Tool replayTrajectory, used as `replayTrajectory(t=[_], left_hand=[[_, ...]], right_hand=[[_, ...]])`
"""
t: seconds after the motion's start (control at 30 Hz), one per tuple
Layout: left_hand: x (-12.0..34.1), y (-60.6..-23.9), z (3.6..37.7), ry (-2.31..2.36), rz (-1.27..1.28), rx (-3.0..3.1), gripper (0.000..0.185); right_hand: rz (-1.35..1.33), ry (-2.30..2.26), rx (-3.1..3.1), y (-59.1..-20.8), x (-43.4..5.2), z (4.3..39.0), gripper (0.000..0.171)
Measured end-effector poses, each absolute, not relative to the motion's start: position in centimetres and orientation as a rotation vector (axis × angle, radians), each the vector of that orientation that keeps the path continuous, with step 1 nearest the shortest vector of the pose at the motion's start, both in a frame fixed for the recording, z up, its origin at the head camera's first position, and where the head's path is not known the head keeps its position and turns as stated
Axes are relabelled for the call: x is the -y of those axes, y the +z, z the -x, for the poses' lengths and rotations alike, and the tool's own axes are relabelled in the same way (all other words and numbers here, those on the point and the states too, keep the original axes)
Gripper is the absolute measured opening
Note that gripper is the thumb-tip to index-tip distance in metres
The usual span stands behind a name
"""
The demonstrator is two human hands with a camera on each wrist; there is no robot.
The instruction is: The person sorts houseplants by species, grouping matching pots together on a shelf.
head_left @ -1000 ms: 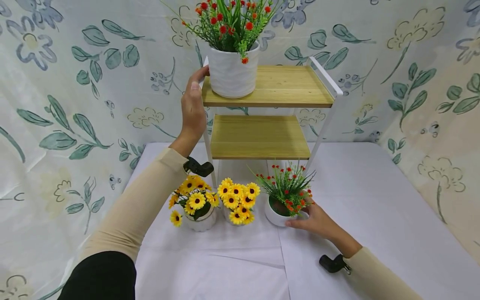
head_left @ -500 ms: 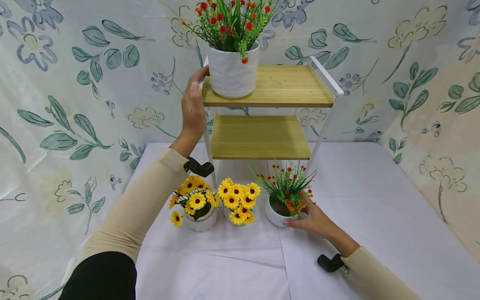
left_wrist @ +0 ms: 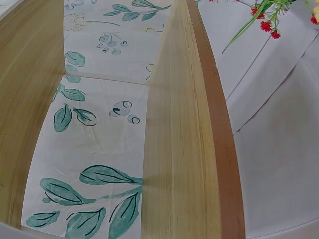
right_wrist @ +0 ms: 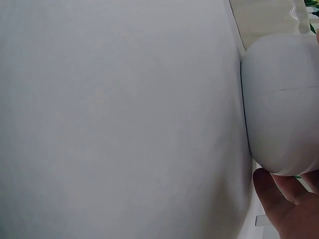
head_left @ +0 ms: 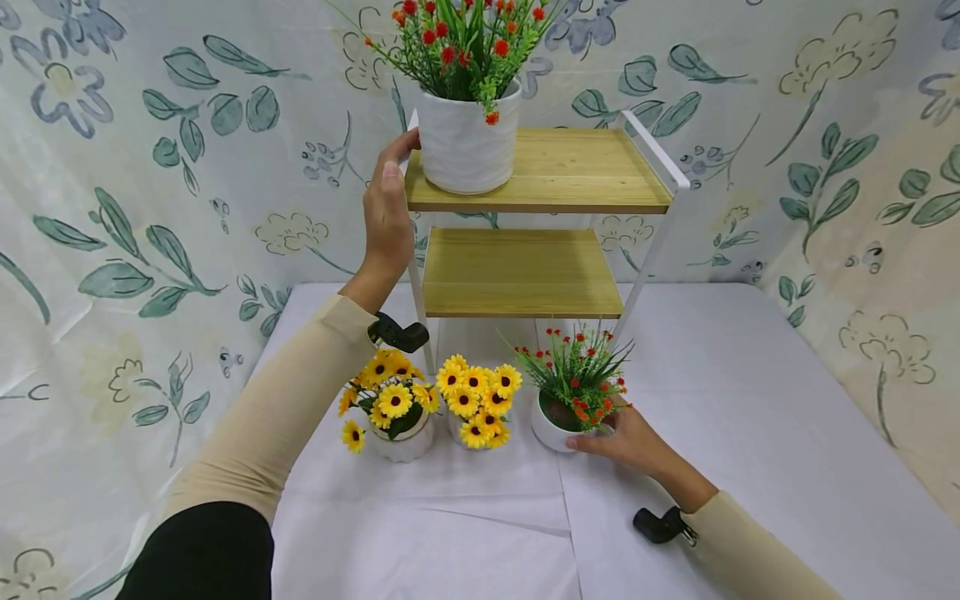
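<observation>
Two hands work at once in the head view. The right hand (head_left: 630,442) lies low on the table (head_left: 750,433), its fingers (head_left: 581,444) curled round the near right side of a small pot (head_left: 551,427), holding it. That pot stands upright on the table, just right of the two sunflower pots (head_left: 427,404) and in front of the rack (head_left: 540,217). It is round, white and smooth, and carries thin green blades with small red blossoms that fan upward and outward. The left hand (head_left: 387,212) is raised at the left end of the rack's top shelf (head_left: 585,171), its fingers reaching up beside the big pot (head_left: 467,146), fingertips touching or almost touching its left wall; whether they grip the pot or the rack's post cannot be told. The big pot is white with a wavy surface, stands upright at the shelf's left end, and holds taller red-flowered greenery.

Left wrist view: only the edge of a wooden shelf board (left_wrist: 184,129), the flowered curtain (left_wrist: 94,129) behind, and a red sprig (left_wrist: 261,15) at the top; no fingers show.

Right wrist view: the small pot's (right_wrist: 281,104) rounded white wall fills the right side, resting on the white table (right_wrist: 119,119), with a fingertip (right_wrist: 279,196) pressed against its lower edge.
</observation>
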State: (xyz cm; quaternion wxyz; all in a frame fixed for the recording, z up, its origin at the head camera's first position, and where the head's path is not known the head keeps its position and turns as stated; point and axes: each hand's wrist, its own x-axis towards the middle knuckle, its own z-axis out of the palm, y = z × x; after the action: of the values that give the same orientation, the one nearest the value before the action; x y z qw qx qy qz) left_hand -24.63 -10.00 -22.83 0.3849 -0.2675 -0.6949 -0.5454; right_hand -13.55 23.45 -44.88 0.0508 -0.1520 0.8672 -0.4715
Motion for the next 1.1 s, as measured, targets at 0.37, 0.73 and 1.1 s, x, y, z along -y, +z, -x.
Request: replayTrajectory(t=[0.37, 0.73, 1.1], left_hand=[[10.0, -22.9, 24.8, -1.394, 0.691, 1.754, 0.051], [10.0, -23.1, 25.1, -1.402, 0.676, 1.754, 0.050], [10.0, -22.9, 24.8, -1.403, 0.679, 1.755, 0.049]], right_hand=[[0.498, -1.518, -2.602, -44.8, -23.8, 13.5, 0.093], [0.452, -1.511, -2.629, -44.1, -24.3, 12.8, 0.089], [0.436, -1.450, -2.692, -43.5, -24.9, 11.9, 0.091]])
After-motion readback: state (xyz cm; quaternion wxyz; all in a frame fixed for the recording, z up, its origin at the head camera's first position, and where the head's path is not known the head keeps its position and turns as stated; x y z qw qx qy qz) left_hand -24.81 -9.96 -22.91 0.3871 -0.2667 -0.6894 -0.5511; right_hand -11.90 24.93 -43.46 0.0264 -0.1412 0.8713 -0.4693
